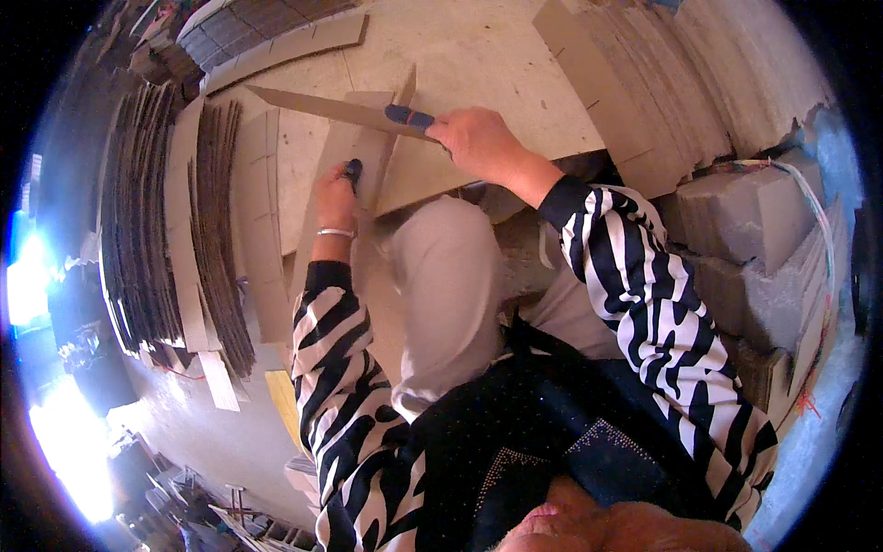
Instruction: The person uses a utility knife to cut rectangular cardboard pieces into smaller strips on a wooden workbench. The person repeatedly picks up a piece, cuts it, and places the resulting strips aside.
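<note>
In front of me on the pale board (469, 55), cardboard strips cross each other at an angle. My right hand (478, 140) is closed on the end of a long cardboard strip (317, 103) that reaches left to a narrow tip. Dark blue covering shows on that hand's fingers. My left hand (337, 198) is closed on the near part of another cardboard strip (375, 147), standing on edge. Its thumb wears a dark cover. Where the strips meet, I cannot tell how they are joined.
Upright rows of cardboard strips (138, 212) stand at the left. Stacked cardboard sheets (635, 92) lie at the far right, with grey bundles (722, 221) below them. Assembled cardboard grids (248, 32) sit at the far left. A pale cord (805, 184) hangs near the right edge.
</note>
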`<act>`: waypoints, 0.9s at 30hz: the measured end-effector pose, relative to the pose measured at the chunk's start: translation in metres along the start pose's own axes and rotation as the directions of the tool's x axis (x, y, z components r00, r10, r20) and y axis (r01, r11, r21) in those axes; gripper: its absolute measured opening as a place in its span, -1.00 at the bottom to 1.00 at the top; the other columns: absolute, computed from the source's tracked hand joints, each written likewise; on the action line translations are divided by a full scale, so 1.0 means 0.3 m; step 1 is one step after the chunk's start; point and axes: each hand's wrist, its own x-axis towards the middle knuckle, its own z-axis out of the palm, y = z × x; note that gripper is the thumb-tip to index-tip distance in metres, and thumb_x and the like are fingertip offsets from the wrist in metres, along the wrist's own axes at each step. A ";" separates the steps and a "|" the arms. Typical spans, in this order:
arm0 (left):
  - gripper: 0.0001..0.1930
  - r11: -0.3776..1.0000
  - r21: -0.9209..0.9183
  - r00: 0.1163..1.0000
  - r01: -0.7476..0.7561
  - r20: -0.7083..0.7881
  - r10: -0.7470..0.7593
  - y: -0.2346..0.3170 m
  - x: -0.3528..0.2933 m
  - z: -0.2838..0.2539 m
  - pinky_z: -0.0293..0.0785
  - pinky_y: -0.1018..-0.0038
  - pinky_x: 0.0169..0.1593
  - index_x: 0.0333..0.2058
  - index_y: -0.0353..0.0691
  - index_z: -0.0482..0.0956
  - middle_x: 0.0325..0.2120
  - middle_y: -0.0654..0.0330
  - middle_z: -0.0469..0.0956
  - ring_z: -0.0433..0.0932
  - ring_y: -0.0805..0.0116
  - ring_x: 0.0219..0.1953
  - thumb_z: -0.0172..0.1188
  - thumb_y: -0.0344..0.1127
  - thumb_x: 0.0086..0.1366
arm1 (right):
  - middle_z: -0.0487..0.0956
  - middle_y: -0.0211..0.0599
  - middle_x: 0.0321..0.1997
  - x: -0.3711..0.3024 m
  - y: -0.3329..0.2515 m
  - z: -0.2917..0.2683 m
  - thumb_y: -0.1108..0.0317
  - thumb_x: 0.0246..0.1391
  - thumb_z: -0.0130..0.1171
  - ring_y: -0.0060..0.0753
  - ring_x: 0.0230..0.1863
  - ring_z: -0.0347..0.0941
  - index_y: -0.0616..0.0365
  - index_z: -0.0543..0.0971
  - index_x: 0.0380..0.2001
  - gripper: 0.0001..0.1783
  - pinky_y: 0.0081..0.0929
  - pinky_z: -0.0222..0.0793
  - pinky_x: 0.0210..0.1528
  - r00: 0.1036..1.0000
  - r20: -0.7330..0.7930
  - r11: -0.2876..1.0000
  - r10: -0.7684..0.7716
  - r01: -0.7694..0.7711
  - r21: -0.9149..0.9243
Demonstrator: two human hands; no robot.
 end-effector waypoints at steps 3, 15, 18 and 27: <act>-0.76 0.981 -0.056 0.978 0.184 0.107 -0.177 0.196 -0.064 0.037 0.29 0.47 -0.41 -0.31 -0.36 0.58 -0.59 0.29 0.47 0.34 0.47 -0.49 -0.06 -0.44 0.14 | 0.55 -0.20 -0.46 -0.034 0.022 0.017 0.43 -0.03 0.03 -0.04 -0.41 0.52 -0.02 0.50 -0.15 -0.69 -0.13 0.42 -0.44 0.998 0.068 0.999 -0.015 0.017 -0.033; -0.58 0.374 0.878 0.954 -0.298 0.283 0.096 0.114 -0.082 -0.043 0.12 -0.07 0.14 -0.10 -0.22 0.54 0.20 -0.01 0.21 0.17 0.06 0.23 0.18 -0.14 0.09 | 0.56 -0.07 -0.41 -0.053 0.060 -0.132 0.50 -0.06 0.01 0.07 -0.32 0.51 0.12 0.44 -0.20 -0.72 -0.04 0.37 -0.35 0.915 0.218 0.939 0.339 -0.313 -0.144; -0.59 0.231 0.888 0.914 -0.397 0.362 0.183 0.033 -0.284 -0.133 0.02 -0.13 0.19 -0.13 -0.23 0.54 0.15 0.06 0.28 0.18 0.11 0.24 0.19 -0.21 0.01 | 0.56 -0.07 -0.40 -0.052 0.019 -0.015 0.51 -0.09 0.01 0.07 -0.31 0.50 0.12 0.44 -0.21 -0.71 -0.04 0.37 -0.34 0.945 0.214 0.969 0.247 -0.246 -0.033; -0.67 0.902 0.433 1.000 -0.002 -0.026 0.015 -0.083 0.069 -0.168 0.44 0.38 -0.23 -0.19 -0.38 0.59 -0.32 0.08 0.62 0.54 0.11 -0.33 0.06 -0.40 0.05 | 0.56 -0.19 -0.36 -0.018 -0.032 -0.115 0.51 -0.11 0.01 -0.02 -0.28 0.50 0.06 0.49 -0.19 -0.68 -0.11 0.40 -0.35 0.996 0.072 0.999 0.048 -0.048 0.005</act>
